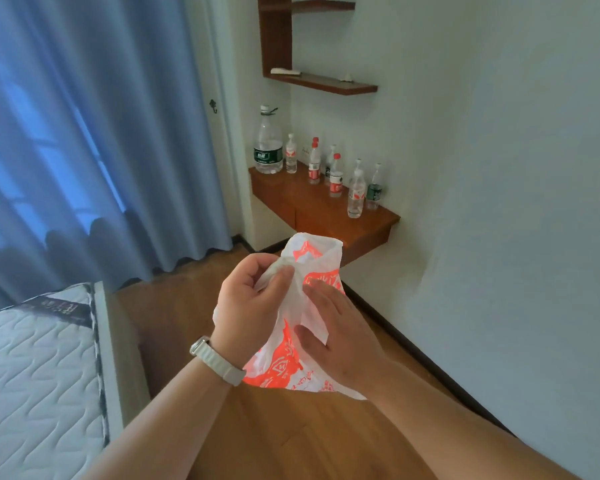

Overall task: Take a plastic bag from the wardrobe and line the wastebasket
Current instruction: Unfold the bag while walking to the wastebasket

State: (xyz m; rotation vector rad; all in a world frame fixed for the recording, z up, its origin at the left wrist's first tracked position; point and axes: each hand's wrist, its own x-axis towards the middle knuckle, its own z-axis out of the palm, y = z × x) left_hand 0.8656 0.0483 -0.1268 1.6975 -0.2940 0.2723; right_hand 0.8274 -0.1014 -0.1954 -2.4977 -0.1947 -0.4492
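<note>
A white plastic bag [310,258] with red-orange print hangs crumpled between both hands in the middle of the view, above the wooden floor. My left hand [246,306], with a pale watch strap on its wrist, pinches the bag's upper part between thumb and fingers. My right hand [340,337] grips the bag lower down, thumb pressed on the plastic and fingers curled behind it. No wastebasket and no wardrobe are in view.
A bare mattress [39,368] lies at the lower left. Blue curtains [84,133] cover the left wall. A wall-mounted wooden desk [326,216] ahead carries several plastic bottles [267,143], with wooden shelves [326,83] above. The white wall [499,202] runs along the right.
</note>
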